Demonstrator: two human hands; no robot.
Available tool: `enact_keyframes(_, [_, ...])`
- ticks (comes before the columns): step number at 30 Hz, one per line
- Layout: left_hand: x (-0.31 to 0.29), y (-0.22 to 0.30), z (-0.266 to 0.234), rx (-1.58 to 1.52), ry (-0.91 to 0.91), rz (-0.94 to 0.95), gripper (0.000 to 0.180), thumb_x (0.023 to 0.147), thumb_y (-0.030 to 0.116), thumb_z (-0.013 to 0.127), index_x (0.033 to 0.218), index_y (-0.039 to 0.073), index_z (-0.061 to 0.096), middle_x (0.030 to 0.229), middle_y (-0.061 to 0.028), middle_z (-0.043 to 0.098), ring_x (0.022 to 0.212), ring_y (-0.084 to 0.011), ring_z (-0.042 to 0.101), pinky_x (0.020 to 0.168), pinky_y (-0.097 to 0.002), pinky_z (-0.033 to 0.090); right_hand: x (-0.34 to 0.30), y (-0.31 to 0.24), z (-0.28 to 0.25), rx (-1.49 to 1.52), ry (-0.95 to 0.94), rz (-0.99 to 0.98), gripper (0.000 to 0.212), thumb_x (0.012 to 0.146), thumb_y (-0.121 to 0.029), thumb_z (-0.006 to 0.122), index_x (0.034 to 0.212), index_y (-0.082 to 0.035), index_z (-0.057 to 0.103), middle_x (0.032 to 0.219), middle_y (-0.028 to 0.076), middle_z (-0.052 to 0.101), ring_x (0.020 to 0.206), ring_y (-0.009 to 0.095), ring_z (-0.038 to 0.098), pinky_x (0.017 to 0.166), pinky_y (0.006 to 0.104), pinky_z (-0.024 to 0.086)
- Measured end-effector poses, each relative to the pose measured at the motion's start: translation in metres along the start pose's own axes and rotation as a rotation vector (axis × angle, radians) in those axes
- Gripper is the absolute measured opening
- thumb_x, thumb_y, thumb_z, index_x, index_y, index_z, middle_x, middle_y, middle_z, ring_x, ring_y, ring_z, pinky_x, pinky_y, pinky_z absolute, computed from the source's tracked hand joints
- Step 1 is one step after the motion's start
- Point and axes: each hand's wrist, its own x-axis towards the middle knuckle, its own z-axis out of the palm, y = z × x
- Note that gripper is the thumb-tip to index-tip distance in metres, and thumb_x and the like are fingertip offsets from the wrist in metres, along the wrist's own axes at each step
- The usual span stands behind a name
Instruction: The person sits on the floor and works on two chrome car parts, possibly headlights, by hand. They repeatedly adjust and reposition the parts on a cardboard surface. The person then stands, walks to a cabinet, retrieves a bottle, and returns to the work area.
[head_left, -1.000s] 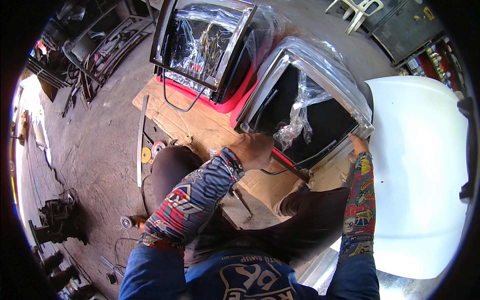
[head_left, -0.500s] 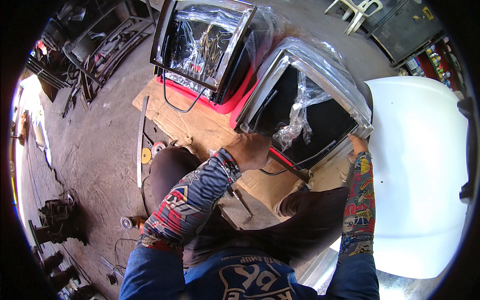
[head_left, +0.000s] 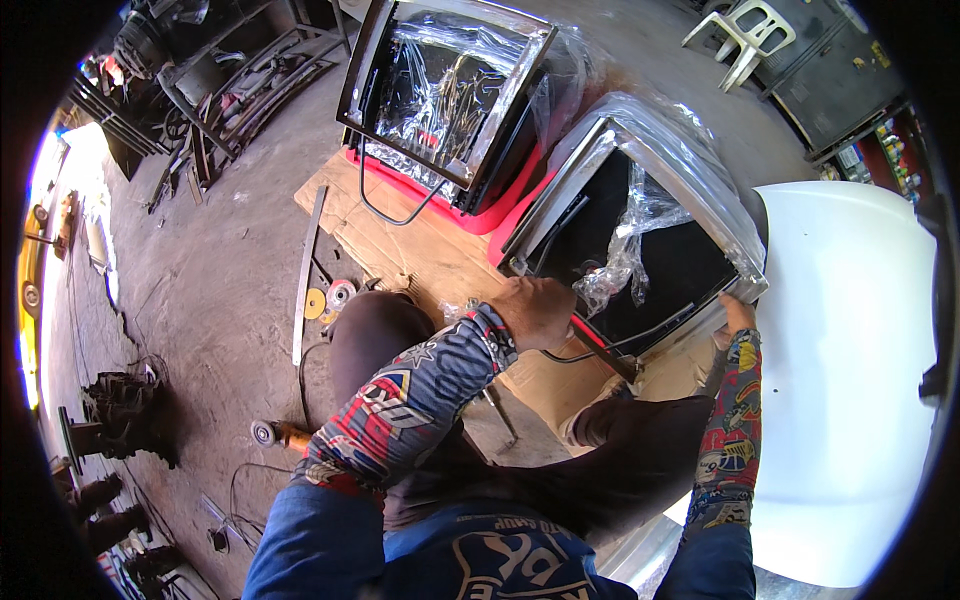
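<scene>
A red-and-black seat-like piece, partly wrapped in clear plastic (head_left: 632,240), lies before me with its dark underside up. A squared metal frame (head_left: 690,196) borders that underside. My left hand (head_left: 538,312) is closed around the frame's near left side, its fingertips mostly hidden. At the right corner, my right hand (head_left: 738,312) grips the frame's edge, with some fingers out of sight beneath it. A thin black tube (head_left: 655,330) runs along the near side. Beyond to the left stands a similar wrapped piece (head_left: 440,95) with its own metal frame, touched by neither hand.
Cardboard (head_left: 350,205) lies under both pieces. A large white panel (head_left: 845,380) is close beside my right arm. On the floor to the left are a flat metal strip (head_left: 309,275), a yellow disc (head_left: 315,303) and an angle grinder (head_left: 280,435). A white plastic chair (head_left: 745,40) stands far right.
The whole view has shifted, so things sit lower and further right. Both hands keep their places on the metal frame, which shows no clear movement of its own.
</scene>
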Motion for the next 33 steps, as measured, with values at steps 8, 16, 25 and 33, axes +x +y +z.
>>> enact_keyframes(8, [-0.001, 0.003, -0.019, -0.005, -0.219, -0.096, 0.033, 0.082, 0.025, 0.068, 0.097, -0.003, 0.064, 0.089, -0.0252, 0.068, 0.089, -0.0401, 0.069, 0.078, -0.0484, 0.055, -0.029, -0.019, 0.001, -0.138, 0.031, -0.002, 0.057, 0.079, -0.038, 0.072, 0.126, -0.008, 0.057, 0.114, 0.014, 0.062, 0.092, 0.034, 0.065, 0.071, 0.0514, 0.053])
enact_keyframes(16, [-0.006, -0.003, -0.019, -0.021, -0.158, -0.062, 0.033, 0.084, 0.025, 0.067, 0.098, -0.004, 0.061, 0.09, -0.0258, 0.067, 0.089, -0.042, 0.067, 0.077, -0.0497, 0.054, 0.001, 0.002, -0.004, -0.066, -0.006, 0.007, 0.06, 0.077, -0.042, 0.075, 0.126, -0.009, 0.063, 0.121, 0.012, 0.062, 0.099, 0.033, 0.059, 0.07, 0.05, 0.053])
enact_keyframes(25, [-0.007, -0.014, -0.014, -0.014, -0.18, -0.047, 0.026, 0.086, 0.022, 0.065, 0.099, 0.0, 0.06, 0.095, -0.0225, 0.064, 0.091, -0.04, 0.066, 0.077, -0.0491, 0.053, -0.02, -0.011, 0.003, -0.016, 0.022, -0.026, 0.055, 0.078, -0.042, 0.075, 0.12, -0.007, 0.067, 0.115, 0.011, 0.066, 0.092, 0.03, 0.064, 0.068, 0.0452, 0.055])
enact_keyframes(33, [-0.005, -0.014, -0.011, -0.031, -0.186, -0.065, 0.031, 0.084, 0.024, 0.066, 0.103, 0.0, 0.061, 0.098, -0.0228, 0.066, 0.094, -0.04, 0.066, 0.08, -0.0485, 0.053, -0.029, -0.02, 0.001, -0.095, -0.06, 0.002, 0.065, 0.08, -0.038, 0.074, 0.134, -0.011, 0.052, 0.138, 0.012, 0.05, 0.12, 0.038, 0.053, 0.09, 0.061, 0.044])
